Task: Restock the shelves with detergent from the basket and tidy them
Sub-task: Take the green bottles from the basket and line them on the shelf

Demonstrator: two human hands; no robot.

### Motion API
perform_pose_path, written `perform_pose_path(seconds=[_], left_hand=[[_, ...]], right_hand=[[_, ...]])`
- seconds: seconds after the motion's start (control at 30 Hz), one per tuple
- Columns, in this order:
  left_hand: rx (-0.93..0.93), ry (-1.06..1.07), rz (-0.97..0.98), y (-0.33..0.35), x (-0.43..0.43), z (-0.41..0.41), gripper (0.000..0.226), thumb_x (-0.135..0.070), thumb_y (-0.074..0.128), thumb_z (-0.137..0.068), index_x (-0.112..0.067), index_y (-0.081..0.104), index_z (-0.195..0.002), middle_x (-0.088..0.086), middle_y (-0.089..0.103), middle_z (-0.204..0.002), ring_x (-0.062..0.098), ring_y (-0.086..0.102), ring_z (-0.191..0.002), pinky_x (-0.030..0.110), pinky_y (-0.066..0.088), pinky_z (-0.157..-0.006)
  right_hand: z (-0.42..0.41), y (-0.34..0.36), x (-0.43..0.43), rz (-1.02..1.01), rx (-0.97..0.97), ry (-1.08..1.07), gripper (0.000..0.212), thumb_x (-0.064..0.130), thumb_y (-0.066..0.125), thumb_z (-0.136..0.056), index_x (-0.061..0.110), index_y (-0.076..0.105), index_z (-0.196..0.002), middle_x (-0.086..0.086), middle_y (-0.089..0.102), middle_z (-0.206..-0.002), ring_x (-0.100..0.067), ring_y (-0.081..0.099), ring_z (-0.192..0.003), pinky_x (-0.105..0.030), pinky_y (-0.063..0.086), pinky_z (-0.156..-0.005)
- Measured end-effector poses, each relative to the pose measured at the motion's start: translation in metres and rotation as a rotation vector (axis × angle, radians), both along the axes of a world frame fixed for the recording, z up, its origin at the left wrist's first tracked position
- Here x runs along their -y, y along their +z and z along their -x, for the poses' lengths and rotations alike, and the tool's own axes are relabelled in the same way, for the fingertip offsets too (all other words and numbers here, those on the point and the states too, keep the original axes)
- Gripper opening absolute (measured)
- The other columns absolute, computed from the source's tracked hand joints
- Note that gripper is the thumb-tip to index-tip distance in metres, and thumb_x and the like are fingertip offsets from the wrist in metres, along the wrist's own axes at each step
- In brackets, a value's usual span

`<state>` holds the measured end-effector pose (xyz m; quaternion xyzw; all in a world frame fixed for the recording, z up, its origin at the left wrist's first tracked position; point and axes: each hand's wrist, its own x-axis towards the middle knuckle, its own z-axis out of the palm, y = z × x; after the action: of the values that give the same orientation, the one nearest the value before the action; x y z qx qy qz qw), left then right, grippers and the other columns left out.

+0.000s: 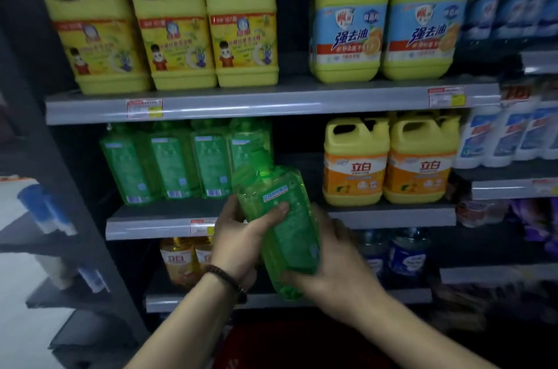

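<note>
I hold a green detergent bottle (pixel 283 226) in both hands in front of the middle shelf (pixel 392 214). It tilts with its pump cap toward the upper left. My left hand (pixel 241 235), with a bead bracelet on the wrist, grips its upper part, thumb across the label. My right hand (pixel 332 266) grips its lower part from the right. Several matching green bottles (pixel 184 163) stand in a row on the middle shelf's left side. A dark gap lies between them and the yellow jugs (pixel 389 163). The red basket (pixel 302 347) shows dimly at the bottom, between my forearms.
The top shelf (pixel 271 103) carries three yellow jugs (pixel 172 33) on the left and two blue-labelled ones (pixel 389 24) on the right. Amber bottles (pixel 181 257) and blue bottles (pixel 404 254) stand on the lower shelf. White and blue bottles (pixel 507 136) fill the neighbouring unit.
</note>
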<state>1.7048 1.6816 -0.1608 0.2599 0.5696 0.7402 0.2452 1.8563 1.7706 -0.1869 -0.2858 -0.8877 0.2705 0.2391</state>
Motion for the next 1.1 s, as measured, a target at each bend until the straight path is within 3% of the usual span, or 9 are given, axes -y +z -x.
perform_pose_path(seconds=[0.07,0.13,0.33,0.47,0.6,0.73,0.9,1.03,1.1], left_hand=[[-0.016,0.018,0.004,0.008,-0.016,0.001,0.052,-0.014,0.095,-0.072,-0.015,0.071,-0.118,0.006,0.081,-0.109,0.029,0.079,-0.1,0.057,0.063,-0.09],[-0.011,0.046,0.033,0.014,-0.033,0.005,0.053,-0.018,0.098,-0.068,-0.016,0.073,-0.115,0.005,0.082,-0.104,0.027,0.08,-0.094,0.055,0.064,-0.086],[-0.04,0.042,0.162,0.027,-0.074,0.032,0.057,-0.035,0.102,-0.06,-0.016,0.076,-0.107,0.001,0.083,-0.097,0.023,0.081,-0.089,0.051,0.065,-0.085],[-0.144,-0.055,0.201,0.024,-0.085,0.043,0.061,-0.037,0.092,-0.056,-0.028,0.071,-0.112,-0.006,0.082,-0.102,0.021,0.079,-0.098,0.053,0.063,-0.092],[-0.196,-0.096,0.189,0.026,-0.098,0.054,0.04,-0.029,0.086,-0.07,-0.042,0.07,-0.105,0.0,0.082,-0.105,0.028,0.079,-0.1,0.058,0.061,-0.093],[-0.37,-0.055,0.24,0.033,-0.109,0.06,0.043,-0.018,0.081,-0.087,-0.046,0.061,-0.113,0.003,0.078,-0.111,0.025,0.077,-0.101,0.051,0.062,-0.093],[-0.534,0.066,0.289,0.03,-0.12,0.066,0.057,-0.04,0.069,-0.076,-0.045,0.056,-0.131,0.003,0.069,-0.122,0.025,0.07,-0.11,0.051,0.059,-0.096],[-0.593,0.051,0.324,-0.001,-0.117,0.067,0.045,-0.03,0.065,-0.082,-0.051,0.052,-0.119,-0.001,0.064,-0.123,0.024,0.065,-0.115,0.048,0.056,-0.098],[-0.637,0.025,0.369,-0.017,-0.112,0.065,0.049,-0.019,0.067,-0.093,-0.039,0.049,-0.134,-0.001,0.054,-0.129,0.023,0.062,-0.118,0.047,0.056,-0.101]], right_hand=[[0.017,-0.011,0.001,0.025,0.021,-0.073,0.147,0.076,0.079,-0.062,0.04,-0.022,-0.162,0.002,0.032,-0.158,-0.028,0.032,-0.147,-0.052,0.042,-0.115],[0.033,-0.012,-0.007,0.058,-0.022,-0.122,0.15,0.079,0.079,-0.062,0.042,-0.029,-0.159,0.002,0.026,-0.163,-0.028,0.032,-0.151,-0.052,0.043,-0.115],[0.066,-0.01,-0.051,0.103,-0.125,-0.18,0.139,0.075,0.078,-0.055,0.038,0.002,-0.164,0.004,0.051,-0.15,-0.024,0.055,-0.136,-0.048,0.056,-0.099],[0.082,-0.008,-0.083,0.167,-0.281,-0.117,0.093,0.047,0.089,-0.049,0.044,0.045,-0.131,0.019,0.071,-0.108,-0.005,0.071,-0.097,-0.043,0.063,-0.077],[0.096,-0.004,-0.106,0.203,-0.345,-0.091,0.091,0.037,0.095,-0.048,0.044,0.051,-0.127,0.022,0.072,-0.108,0.004,0.07,-0.095,-0.038,0.063,-0.081],[0.111,-0.001,-0.124,0.226,-0.391,-0.052,0.093,0.026,0.097,-0.053,0.04,0.053,-0.133,0.018,0.072,-0.115,0.001,0.07,-0.103,-0.036,0.063,-0.086],[0.132,-0.004,-0.147,0.25,-0.388,-0.011,0.102,0.022,0.099,-0.055,0.032,0.047,-0.143,0.013,0.073,-0.121,-0.009,0.071,-0.112,-0.042,0.063,-0.092],[0.143,-0.014,-0.153,0.235,-0.349,-0.004,0.082,0.024,0.092,-0.076,0.031,0.046,-0.144,0.012,0.072,-0.119,-0.004,0.069,-0.107,-0.012,0.053,-0.081],[0.149,-0.017,-0.158,0.219,-0.317,-0.007,0.076,0.024,0.088,-0.08,0.034,0.047,-0.144,0.011,0.073,-0.118,-0.007,0.071,-0.105,-0.008,0.051,-0.076]])
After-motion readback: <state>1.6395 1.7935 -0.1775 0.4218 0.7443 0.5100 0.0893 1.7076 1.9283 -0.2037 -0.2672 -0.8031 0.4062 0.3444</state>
